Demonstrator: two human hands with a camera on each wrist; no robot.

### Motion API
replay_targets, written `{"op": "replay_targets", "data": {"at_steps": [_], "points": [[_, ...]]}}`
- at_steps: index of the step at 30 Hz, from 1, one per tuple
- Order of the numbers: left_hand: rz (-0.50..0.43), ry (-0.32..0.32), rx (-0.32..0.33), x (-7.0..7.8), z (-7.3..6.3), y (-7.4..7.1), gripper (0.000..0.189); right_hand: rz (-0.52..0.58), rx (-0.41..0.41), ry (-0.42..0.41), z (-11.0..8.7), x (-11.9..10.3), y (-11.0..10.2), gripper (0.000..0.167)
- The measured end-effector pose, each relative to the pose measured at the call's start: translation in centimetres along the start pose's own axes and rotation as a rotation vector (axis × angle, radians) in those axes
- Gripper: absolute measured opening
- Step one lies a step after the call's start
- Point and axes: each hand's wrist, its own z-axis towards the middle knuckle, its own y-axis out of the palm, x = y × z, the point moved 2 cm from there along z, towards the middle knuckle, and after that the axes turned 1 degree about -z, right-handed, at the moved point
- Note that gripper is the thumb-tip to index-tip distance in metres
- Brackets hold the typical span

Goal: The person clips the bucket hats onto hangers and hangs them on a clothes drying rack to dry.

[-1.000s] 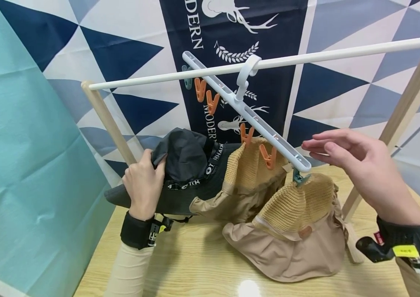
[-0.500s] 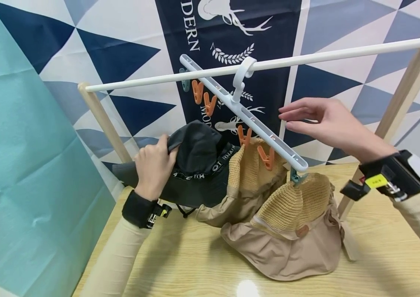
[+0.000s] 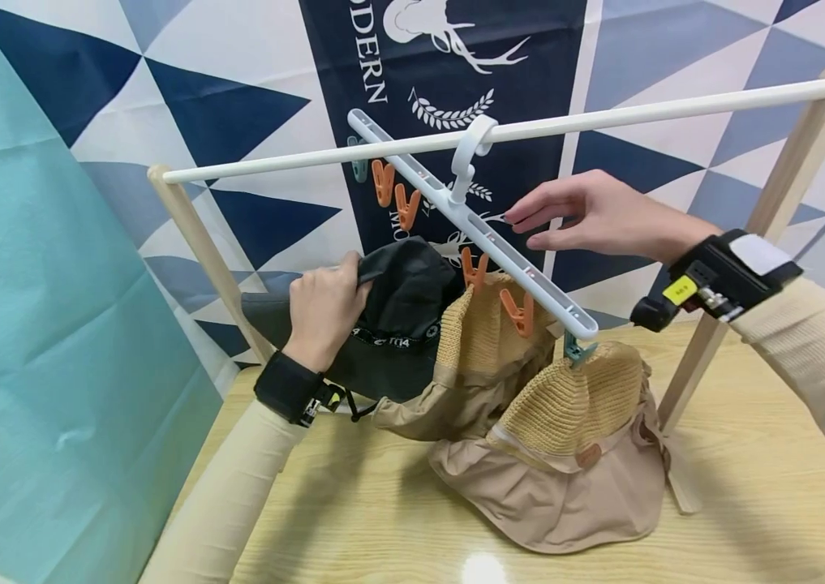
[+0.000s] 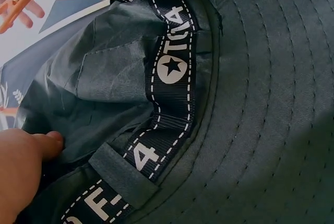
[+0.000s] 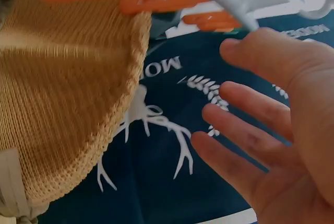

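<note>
My left hand pinches the crown of a dark grey bucket hat, thumb inside it in the left wrist view; a black lettered band runs around the hat. To the right of the hanger's middle, my right hand is raised with fingers apart from the thumb and nothing between them. A pale blue clip hanger hangs from the white rod. Orange clips and a teal clip dangle at its far half. Two straw-and-beige hats hang at its near half.
The white rod rests on wooden posts at both sides. The nearer beige hat hangs from a teal clip low over the wooden table. A teal cloth stands at left, a patterned cloth behind.
My left hand has carried the dark hat rightward and up toward the hanger. The right hand has moved up and left, closer to the hanger's middle.
</note>
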Motion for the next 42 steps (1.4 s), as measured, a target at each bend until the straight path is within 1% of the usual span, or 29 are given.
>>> {"op": "replay_targets", "data": {"at_steps": [5,9,13,18,20,24,25,28,32,33,37,42], "points": [[-0.032,0.013,-0.017,0.4,0.9,0.9,0.024,0.007,-0.072,0.010,2.1,0.2,0.6,0.041],[-0.060,0.007,-0.057,0.7,1.4,1.5,0.024,0.009,-0.101,0.005,3.4,0.7,1.1,0.041],[-0.077,-0.007,-0.094,1.1,2.1,1.6,0.022,0.020,-0.126,0.001,4.6,0.9,1.7,0.044],[-0.111,-0.018,-0.146,2.1,3.0,1.7,0.025,0.005,-0.182,0.010,5.9,0.7,2.7,0.052],[-0.129,-0.029,-0.152,2.4,3.3,1.8,0.026,-0.004,-0.198,0.012,6.3,0.6,3.0,0.055],[-0.159,-0.045,-0.137,3.0,3.7,1.8,0.028,-0.058,-0.209,0.008,7.0,0.4,3.5,0.063],[-0.171,-0.047,-0.136,3.1,3.7,1.8,0.027,-0.080,-0.211,0.007,7.1,0.4,3.6,0.063],[-0.190,-0.042,-0.136,3.3,3.6,1.8,0.026,-0.152,-0.210,0.001,7.2,0.3,3.9,0.050],[-0.198,-0.023,-0.137,3.5,3.3,1.7,0.025,-0.224,-0.186,-0.017,7.1,-0.1,4.1,0.022],[-0.198,-0.020,-0.136,3.5,3.3,1.7,0.024,-0.239,-0.179,-0.026,7.1,-0.2,4.0,0.019],[-0.197,-0.019,-0.144,3.3,3.1,1.7,0.025,-0.285,-0.171,-0.062,7.6,-0.4,3.7,0.017],[-0.187,-0.002,-0.149,3.1,2.9,1.8,0.034,-0.322,-0.160,-0.077,7.7,-1.2,2.9,0.023]]}}
